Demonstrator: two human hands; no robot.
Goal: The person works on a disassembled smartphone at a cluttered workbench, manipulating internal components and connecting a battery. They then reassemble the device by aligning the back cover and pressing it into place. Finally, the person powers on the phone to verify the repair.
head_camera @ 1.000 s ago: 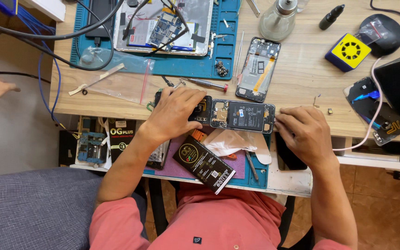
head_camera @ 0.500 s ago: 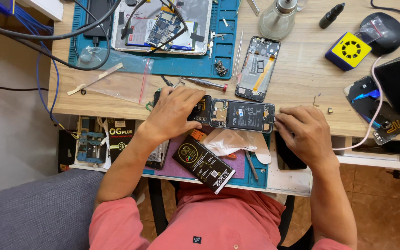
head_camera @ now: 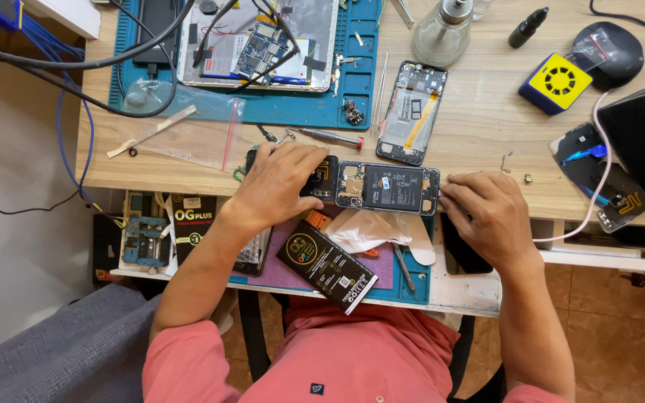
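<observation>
The phone (head_camera: pixel 386 188), opened with its dark battery and boards showing, is lying flat at the wooden desk (head_camera: pixel 487 127) edge between my hands. My left hand (head_camera: pixel 281 183) is pressing palm-down, fingers curled over its left end, while my right hand (head_camera: pixel 487 213) is resting loosely curled, fingertips touching its right end, gripping nothing else.

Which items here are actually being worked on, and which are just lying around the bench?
In use:
left hand
right hand
opened phone lying between both hands

Lying about:
second phone frame
screwdriver
glass bottle
black battery pack
yellow box
</observation>
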